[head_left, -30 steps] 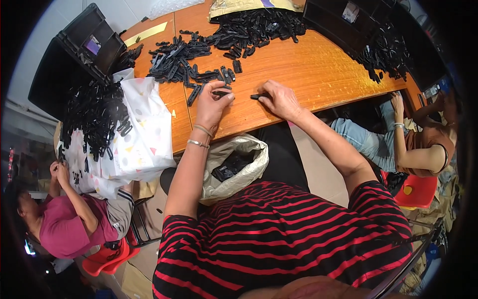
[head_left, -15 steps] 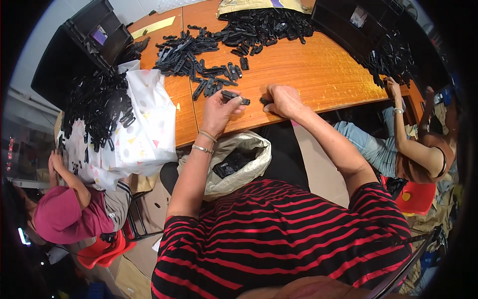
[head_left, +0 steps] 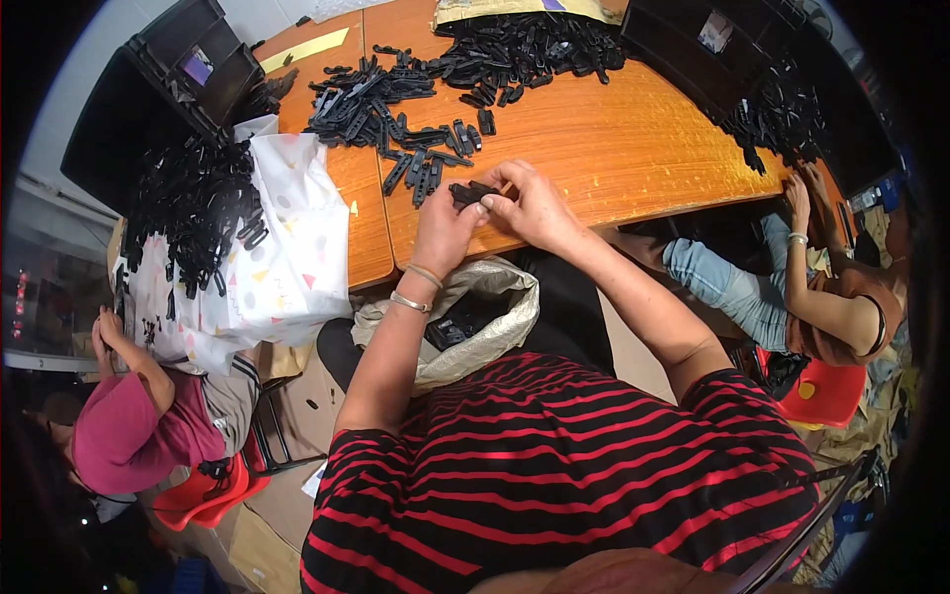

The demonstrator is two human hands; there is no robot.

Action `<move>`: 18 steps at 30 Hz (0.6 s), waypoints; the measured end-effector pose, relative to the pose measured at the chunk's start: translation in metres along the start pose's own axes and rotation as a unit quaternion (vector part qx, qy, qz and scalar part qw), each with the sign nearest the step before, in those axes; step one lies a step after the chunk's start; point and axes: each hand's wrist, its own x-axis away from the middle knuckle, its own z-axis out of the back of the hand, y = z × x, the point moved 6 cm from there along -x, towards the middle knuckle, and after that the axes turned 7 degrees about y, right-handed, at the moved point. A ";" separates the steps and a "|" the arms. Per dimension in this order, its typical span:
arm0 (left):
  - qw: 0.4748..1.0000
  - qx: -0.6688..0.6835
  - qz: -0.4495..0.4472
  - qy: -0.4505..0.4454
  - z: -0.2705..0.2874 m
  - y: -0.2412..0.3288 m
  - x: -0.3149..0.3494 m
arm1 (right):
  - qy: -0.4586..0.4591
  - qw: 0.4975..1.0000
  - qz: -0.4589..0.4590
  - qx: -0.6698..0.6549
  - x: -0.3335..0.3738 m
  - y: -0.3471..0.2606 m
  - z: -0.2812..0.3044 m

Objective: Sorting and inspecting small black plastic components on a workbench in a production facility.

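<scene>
Both hands point(head_left: 495, 213) on blk clip point(head_left: 469, 192)

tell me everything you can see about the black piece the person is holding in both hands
The black plastic piece is small, flat and elongated, matt black like the loose parts heaped farther up the table. It lies roughly level, just above the near edge of the orange wooden table. The left hand pinches it from below with thumb and fingers, and the right hand grips its right end, covering that part. It may be two pieces pressed together; its finer shape is too small to tell.
</scene>
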 end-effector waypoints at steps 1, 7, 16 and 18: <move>1.000 -0.005 -0.014 -0.007 0.000 0.000 0.001 | 0.007 1.000 0.004 0.007 0.001 -0.004 0.000; 0.996 0.085 0.022 -0.026 0.000 0.009 0.010 | 0.023 1.000 0.007 0.004 0.008 -0.008 0.004; 0.998 0.061 -0.002 -0.003 0.004 0.016 0.013 | 0.041 0.999 0.027 -0.011 0.008 -0.016 0.003; 0.998 0.062 -0.016 -0.004 0.004 0.017 0.014 | 0.039 0.999 0.019 -0.031 0.008 -0.016 0.003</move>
